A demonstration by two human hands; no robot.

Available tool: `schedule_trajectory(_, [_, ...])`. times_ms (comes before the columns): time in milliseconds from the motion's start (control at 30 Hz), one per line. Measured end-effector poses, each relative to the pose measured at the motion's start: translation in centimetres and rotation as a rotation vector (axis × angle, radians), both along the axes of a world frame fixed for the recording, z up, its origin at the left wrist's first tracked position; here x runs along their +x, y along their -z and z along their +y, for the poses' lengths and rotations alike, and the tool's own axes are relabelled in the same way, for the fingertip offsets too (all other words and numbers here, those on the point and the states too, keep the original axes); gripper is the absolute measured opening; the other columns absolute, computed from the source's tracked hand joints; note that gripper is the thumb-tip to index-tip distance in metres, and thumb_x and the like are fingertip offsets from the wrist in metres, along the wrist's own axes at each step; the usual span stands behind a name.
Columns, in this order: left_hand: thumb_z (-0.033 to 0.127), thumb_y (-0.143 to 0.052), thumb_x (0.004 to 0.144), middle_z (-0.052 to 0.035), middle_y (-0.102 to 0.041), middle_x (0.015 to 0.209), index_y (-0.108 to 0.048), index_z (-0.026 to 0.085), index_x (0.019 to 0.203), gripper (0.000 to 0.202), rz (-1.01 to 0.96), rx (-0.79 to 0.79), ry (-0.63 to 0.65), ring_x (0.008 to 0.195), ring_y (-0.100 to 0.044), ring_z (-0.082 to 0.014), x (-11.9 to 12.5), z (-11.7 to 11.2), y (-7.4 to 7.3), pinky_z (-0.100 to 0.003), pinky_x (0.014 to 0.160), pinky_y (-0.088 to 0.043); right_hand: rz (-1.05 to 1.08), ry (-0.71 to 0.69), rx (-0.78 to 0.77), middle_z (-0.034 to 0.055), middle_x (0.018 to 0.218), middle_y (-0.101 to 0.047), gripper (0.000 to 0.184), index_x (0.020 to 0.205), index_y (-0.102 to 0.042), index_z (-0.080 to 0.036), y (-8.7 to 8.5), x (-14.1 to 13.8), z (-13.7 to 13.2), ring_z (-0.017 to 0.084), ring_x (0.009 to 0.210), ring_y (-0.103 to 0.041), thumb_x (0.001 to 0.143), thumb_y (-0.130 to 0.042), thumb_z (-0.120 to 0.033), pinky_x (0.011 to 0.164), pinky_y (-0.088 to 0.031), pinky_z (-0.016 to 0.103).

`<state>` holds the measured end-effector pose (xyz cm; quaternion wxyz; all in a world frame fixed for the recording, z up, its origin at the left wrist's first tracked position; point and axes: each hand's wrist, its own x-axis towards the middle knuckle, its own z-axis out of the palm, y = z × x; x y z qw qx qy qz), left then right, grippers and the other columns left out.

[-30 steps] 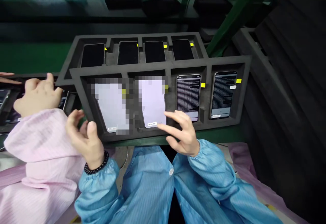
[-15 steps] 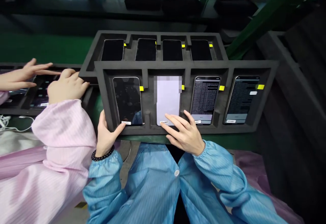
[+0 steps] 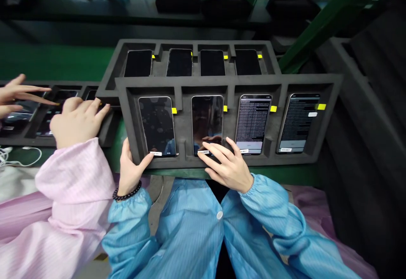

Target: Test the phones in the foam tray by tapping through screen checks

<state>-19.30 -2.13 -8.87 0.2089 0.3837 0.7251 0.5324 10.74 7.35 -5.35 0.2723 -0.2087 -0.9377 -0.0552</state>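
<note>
A black foam tray (image 3: 185,118) leans toward me, holding several smartphones in separate slots. My left hand (image 3: 130,171) grips its lower left corner, thumb at the label of the leftmost phone (image 3: 157,122), whose screen is dark. Over the lower end of the second phone (image 3: 207,116) is my right hand (image 3: 231,167), fingers spread, the tips at its white label; that screen is dark and reflects the fingers. Lines of text fill the third phone (image 3: 253,120) and the fourth phone (image 3: 298,120). Yellow tabs stand beside the phones.
Behind lies another foam tray (image 3: 196,43) with dark-screened phones. On the left, a co-worker's hands (image 3: 74,122) in pink sleeves are over a further tray (image 3: 109,131). White cables (image 3: 31,148) lie at far left. A green post (image 3: 330,23) slants at the right, near dark foam trays (image 3: 352,71).
The second phone's screen has gone from bright white to dark. My hands stay nearly in place. The co-worker's hands have shifted slightly left.
</note>
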Motion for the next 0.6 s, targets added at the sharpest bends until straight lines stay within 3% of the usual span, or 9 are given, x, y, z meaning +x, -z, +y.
schedule_trajectory(200, [0.034,-0.089,0.067,-0.0013,-0.066,0.12,-0.059,0.032,0.123,0.063,-0.001,-0.014,-0.006,0.118,-0.065,-0.0292,0.1,0.0,-0.3,-0.044,0.103,-0.056,-0.013,0.006,-0.021,0.008,0.136,-0.071,0.033,0.127,-0.069,-0.022,0.1,0.1,-0.1,0.023,0.12,-0.063,0.097,-0.058,-0.031,0.125,-0.032,0.048])
schedule_trajectory(300, [0.037,-0.086,0.071,-0.0013,-0.065,0.127,-0.058,0.033,0.126,0.062,-0.016,-0.03,0.016,0.121,-0.063,-0.0283,0.2,-0.1,-0.6,-0.043,0.107,-0.054,-0.009,0.004,-0.019,0.0081,0.136,-0.071,0.033,0.127,-0.069,-0.022,0.2,0.1,-0.2,0.023,0.12,-0.064,0.097,-0.059,-0.03,0.124,-0.033,0.049])
schedule_trajectory(600, [0.038,-0.087,0.067,-0.0019,-0.066,0.125,-0.059,0.033,0.127,0.066,-0.028,-0.002,0.0,0.119,-0.064,-0.0316,-0.5,-0.3,0.7,-0.045,0.104,-0.056,0.045,-0.009,-0.017,0.008,0.133,-0.072,0.035,0.131,-0.067,-0.021,0.0,0.1,-0.1,0.022,0.12,-0.063,0.098,-0.056,-0.028,0.126,-0.031,0.048])
